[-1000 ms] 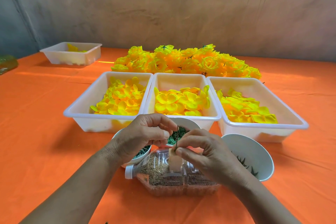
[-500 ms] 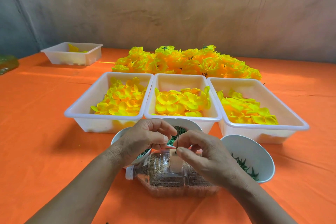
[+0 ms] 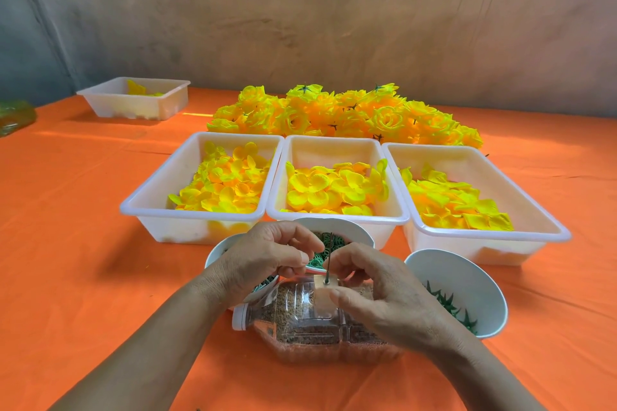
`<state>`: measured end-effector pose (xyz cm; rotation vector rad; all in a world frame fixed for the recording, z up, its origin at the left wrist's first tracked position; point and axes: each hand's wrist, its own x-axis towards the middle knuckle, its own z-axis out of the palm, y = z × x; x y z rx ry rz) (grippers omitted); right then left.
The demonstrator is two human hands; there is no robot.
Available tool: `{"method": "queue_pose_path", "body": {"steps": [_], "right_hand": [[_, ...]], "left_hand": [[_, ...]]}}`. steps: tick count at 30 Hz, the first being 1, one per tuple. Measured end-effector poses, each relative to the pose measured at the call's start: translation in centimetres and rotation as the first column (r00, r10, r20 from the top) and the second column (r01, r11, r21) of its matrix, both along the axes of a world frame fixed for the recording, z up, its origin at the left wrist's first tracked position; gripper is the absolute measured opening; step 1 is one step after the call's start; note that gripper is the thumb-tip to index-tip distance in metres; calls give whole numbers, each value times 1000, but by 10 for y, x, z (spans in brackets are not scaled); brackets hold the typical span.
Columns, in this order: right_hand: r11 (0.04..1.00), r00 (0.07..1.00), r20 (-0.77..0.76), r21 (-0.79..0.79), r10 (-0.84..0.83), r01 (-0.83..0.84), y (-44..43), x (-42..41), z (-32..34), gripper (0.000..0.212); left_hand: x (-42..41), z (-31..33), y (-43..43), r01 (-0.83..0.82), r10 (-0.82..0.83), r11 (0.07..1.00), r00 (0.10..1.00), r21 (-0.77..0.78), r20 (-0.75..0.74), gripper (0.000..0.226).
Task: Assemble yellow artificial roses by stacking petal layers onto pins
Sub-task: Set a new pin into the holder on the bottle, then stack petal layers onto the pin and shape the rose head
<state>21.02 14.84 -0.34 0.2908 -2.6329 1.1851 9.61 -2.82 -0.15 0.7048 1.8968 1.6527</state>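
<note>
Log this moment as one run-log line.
pin: upright on bottle, bare | left hand, right hand: flanking pin, grip unclear | petal layers: in trays, none stacked

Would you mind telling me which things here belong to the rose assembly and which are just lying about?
Job: pin, bottle holding it, left tray, middle tray, right tray of petals, left bowl, middle bowl, right bowl of green parts, finished roses.
Probably idle: far tray, green object at left edge.

One head-worn camera looks forward and down, close over the table (image 3: pixel 83 243), facing the wall (image 3: pixel 334 27)
</note>
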Motion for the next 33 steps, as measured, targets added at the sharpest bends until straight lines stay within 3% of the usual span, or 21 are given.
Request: {"method": "queue_pose_path", "body": {"steps": [13,19,23,27,33], "right_hand": [[997,997,-52,54,-49,52,-2,1,-5,16],[999,999,-31,35,-33,35,0,2,-3,18],[999,999,17,-30,-38,38,3,4,1,29],[984,994,32,-142,-102,106,6,-1,1,32],[964,967,-37,-99,-252,247,20,-19,-1,30]], "left_hand": [[-5,-8,5,-23,22,999,1000,24,4,24],[-9,-7,11,-207,213,964,977,165,-18,22],[-15,-6,12,-377,392,902,920,209,-30,25],[-23,-11,12,-484,508,852,856,202,-95,43],[-37,-13,11,-619,656,754,706,219,-266,38]]}}
